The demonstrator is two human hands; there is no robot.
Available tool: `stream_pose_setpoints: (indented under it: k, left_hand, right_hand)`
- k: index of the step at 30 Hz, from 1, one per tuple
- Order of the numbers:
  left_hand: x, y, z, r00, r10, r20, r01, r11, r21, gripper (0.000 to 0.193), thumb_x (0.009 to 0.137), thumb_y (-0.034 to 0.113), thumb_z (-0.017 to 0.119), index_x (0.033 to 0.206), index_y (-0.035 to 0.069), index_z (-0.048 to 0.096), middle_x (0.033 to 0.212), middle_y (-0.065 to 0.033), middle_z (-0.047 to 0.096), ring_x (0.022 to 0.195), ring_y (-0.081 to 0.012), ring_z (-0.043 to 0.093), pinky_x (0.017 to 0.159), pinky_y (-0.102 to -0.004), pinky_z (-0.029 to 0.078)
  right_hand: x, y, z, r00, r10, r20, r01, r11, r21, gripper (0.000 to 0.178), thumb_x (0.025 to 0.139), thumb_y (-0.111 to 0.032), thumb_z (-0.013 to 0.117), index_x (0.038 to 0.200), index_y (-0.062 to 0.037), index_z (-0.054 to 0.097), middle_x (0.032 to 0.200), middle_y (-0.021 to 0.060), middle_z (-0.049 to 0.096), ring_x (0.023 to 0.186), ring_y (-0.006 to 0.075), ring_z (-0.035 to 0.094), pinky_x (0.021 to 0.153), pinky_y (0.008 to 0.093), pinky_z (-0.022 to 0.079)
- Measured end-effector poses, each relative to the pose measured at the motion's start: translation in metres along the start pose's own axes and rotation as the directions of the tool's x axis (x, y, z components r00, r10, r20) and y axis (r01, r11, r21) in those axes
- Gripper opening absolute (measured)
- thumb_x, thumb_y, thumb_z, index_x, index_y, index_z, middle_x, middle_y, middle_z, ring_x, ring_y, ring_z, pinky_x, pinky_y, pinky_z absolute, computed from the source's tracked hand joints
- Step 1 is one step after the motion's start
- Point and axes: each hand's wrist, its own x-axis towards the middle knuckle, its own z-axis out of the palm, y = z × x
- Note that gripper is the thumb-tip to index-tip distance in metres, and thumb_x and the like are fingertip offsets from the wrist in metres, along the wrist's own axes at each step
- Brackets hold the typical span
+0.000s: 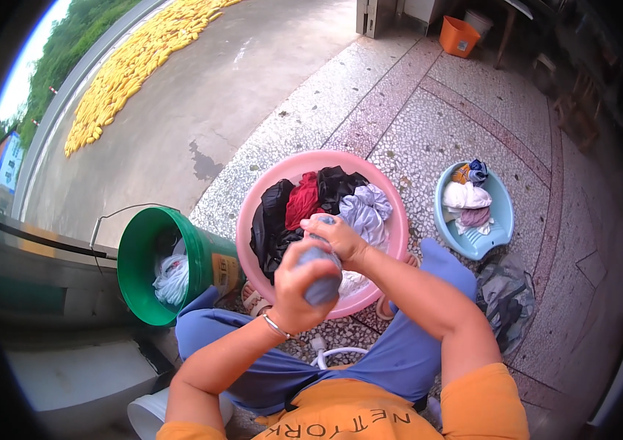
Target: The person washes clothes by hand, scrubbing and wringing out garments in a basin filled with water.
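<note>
A bunched grey-blue cloth [321,290] is squeezed between my two hands above the pink basin [398,213]. My left hand [298,287] is wrapped round its nearer, thicker end. Just beyond, my right hand [337,239] grips the farther end, with a bit of cloth showing at the fingers. Below, inside the basin, lie black garments [273,220], a red piece of clothing [302,201] and a pale lavender garment [365,213]. Something white [353,283] shows at the basin's near right side, partly hidden by my right forearm.
A green bucket [203,253] tilted on its side at left holds a whitish mop-like bundle [172,279]. At right, a light blue basin [498,236] holds several small clothes. A dark patterned heap [506,297] lies nearby. An orange bin [459,37] stands far off; yellow corn cobs [143,59] spread outside.
</note>
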Motion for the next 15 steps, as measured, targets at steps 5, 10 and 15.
stream_pose_setpoints:
  k: [5, 10, 15]
  left_hand:
    - [-0.016, -0.021, 0.017, 0.923, 0.333, 0.195, -0.361, 0.923, 0.133, 0.03, 0.049, 0.009, 0.065, 0.078, 0.014, 0.058, 0.087, -0.0086, 0.052, 0.08, -0.0257, 0.054, 0.064, -0.036, 0.047]
    - [-0.028, -0.037, 0.027, 0.852, 0.426, 0.304, -0.483, 0.864, 0.143, 0.02, 0.053, 0.017, 0.059, 0.073, 0.015, 0.057, 0.085, -0.004, 0.05, 0.081, -0.0235, 0.053, 0.067, -0.0345, 0.048]
    - [-0.045, -0.061, 0.039, 0.724, 0.525, 0.448, -0.641, 0.752, 0.154, 0.015, 0.056, 0.02, 0.059, 0.07, 0.016, 0.056, 0.084, -0.0015, 0.049, 0.083, -0.0221, 0.052, 0.07, -0.0325, 0.047]
  right_hand:
    - [0.01, 0.003, 0.006, 0.998, -0.038, 0.041, 0.053, 0.888, -0.456, 0.029, 0.081, -0.021, 0.06, 0.058, -0.0059, 0.051, 0.054, 0.0004, 0.048, 0.05, 0.0081, 0.045, 0.048, 0.0279, 0.038]
    - [0.025, 0.025, -0.001, 0.98, -0.17, 0.099, 0.193, 0.737, -0.647, 0.03, 0.078, -0.02, 0.059, 0.058, 0.0001, 0.05, 0.051, 0.009, 0.046, 0.047, 0.0122, 0.047, 0.048, 0.0325, 0.038]
    - [0.034, 0.043, -0.003, 0.904, -0.334, 0.268, 0.369, 0.291, -0.883, 0.024, 0.079, -0.018, 0.048, 0.061, -0.0038, 0.055, 0.061, 0.0154, 0.056, 0.056, 0.029, 0.056, 0.052, 0.0384, 0.042]
